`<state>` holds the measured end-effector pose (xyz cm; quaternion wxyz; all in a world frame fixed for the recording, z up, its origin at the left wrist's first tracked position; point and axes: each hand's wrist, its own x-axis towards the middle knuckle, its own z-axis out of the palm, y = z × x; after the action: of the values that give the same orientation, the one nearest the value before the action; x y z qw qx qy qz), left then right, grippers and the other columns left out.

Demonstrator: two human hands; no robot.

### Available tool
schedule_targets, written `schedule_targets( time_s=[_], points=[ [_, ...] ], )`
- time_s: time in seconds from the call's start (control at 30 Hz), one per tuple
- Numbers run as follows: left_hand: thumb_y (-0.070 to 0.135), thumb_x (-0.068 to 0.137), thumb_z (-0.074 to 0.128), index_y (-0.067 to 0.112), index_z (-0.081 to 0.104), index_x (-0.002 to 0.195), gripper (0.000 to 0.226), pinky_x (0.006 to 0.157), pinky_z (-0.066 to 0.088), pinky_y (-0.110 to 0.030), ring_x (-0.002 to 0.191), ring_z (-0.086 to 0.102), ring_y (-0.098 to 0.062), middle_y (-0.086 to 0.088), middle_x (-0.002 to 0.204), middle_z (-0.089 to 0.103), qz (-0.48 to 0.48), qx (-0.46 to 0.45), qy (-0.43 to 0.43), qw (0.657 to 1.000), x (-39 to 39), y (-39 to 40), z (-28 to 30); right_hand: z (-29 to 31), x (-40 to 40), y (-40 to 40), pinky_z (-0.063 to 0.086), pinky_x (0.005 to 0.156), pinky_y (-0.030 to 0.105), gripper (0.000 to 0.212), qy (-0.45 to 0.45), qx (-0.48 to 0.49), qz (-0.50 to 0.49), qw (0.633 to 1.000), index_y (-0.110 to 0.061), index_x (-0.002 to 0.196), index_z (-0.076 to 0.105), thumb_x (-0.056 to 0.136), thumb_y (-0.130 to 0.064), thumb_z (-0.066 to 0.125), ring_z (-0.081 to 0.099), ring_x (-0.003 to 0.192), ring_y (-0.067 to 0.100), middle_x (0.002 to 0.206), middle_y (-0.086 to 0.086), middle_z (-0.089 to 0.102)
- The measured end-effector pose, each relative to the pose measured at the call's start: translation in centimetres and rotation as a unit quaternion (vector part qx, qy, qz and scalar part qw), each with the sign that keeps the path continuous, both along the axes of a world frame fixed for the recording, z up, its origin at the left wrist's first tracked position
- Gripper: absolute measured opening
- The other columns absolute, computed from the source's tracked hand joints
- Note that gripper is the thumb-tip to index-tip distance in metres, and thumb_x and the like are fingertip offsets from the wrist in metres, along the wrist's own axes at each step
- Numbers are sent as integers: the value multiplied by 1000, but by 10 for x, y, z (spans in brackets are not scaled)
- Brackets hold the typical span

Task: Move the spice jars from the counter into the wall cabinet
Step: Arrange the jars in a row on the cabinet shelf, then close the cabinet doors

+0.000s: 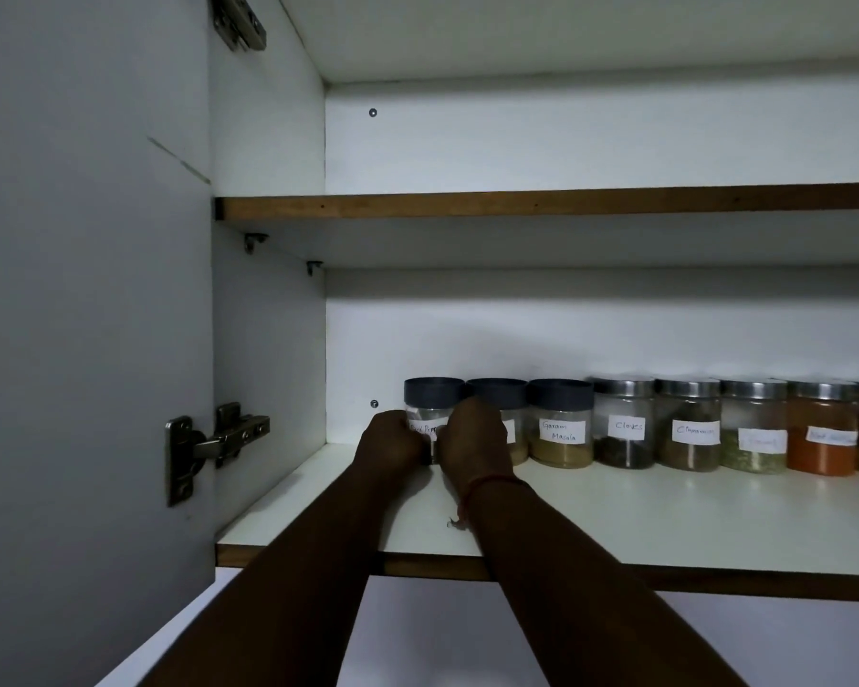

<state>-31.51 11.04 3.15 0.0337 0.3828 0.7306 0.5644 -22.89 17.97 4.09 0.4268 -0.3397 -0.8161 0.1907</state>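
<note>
A: Since the lower shelf [616,518] of the wall cabinet [269,141] already carries a row of labelled jars along its back wall, how much is left?

B: Little, I judge. The black pepper jar [430,419] stands at the row's left end, touching its blue-lidded neighbour [498,393], then the garam masala jar [561,423], the cloves jar [625,423], the cinnamon jar [689,426] and others run off to the right.

A: And the hands?

B: The left hand [393,441] and right hand [474,433] both curl their fingers round the pepper jar from either side, seating it. The counter is out of sight, so I cannot tell whether more jars wait there.
</note>
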Motion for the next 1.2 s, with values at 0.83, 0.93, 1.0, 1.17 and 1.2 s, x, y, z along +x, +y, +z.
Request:
schedule_targets(
  time_s=[0.83,0.93,1.0,1.17,1.2],
  points=[
    [5,86,52,14,66,125,42,95,48,-30,114,63,-19,-2,123,69,164,31,232,958,200,-183,40,25,180,-164,35,64,31,27,66,146,88,983,-7,87,64,100,-25,47,65,89,34,93,15,70],
    [2,84,51,13,66,122,42,90,48,-29,110,63,-18,-2,121,69,140,46,239,960,228,-225,40,23,207,-207,36,64,32,27,62,168,60,982,-8,88,63,100,-25,46,65,89,33,94,13,70],
    [2,84,51,12,66,122,43,87,46,-27,110,62,-18,-2,121,68,124,50,237,962,245,-257,35,18,223,-240,40,64,33,27,58,173,44,982,-7,92,65,100,-24,45,65,90,32,96,12,70],
    [7,85,52,16,65,122,41,82,42,-25,108,63,-18,0,120,69,121,52,223,966,281,-348,23,8,252,-334,48,64,35,29,65,170,5,983,-7,88,66,101,-23,46,65,84,30,93,10,71],
    [10,87,53,17,65,121,38,83,44,-27,105,63,-17,1,119,69,124,57,219,966,288,-364,22,7,256,-351,43,61,34,29,73,166,-1,984,-8,82,62,101,-23,45,63,80,29,88,10,69]
  ],
)
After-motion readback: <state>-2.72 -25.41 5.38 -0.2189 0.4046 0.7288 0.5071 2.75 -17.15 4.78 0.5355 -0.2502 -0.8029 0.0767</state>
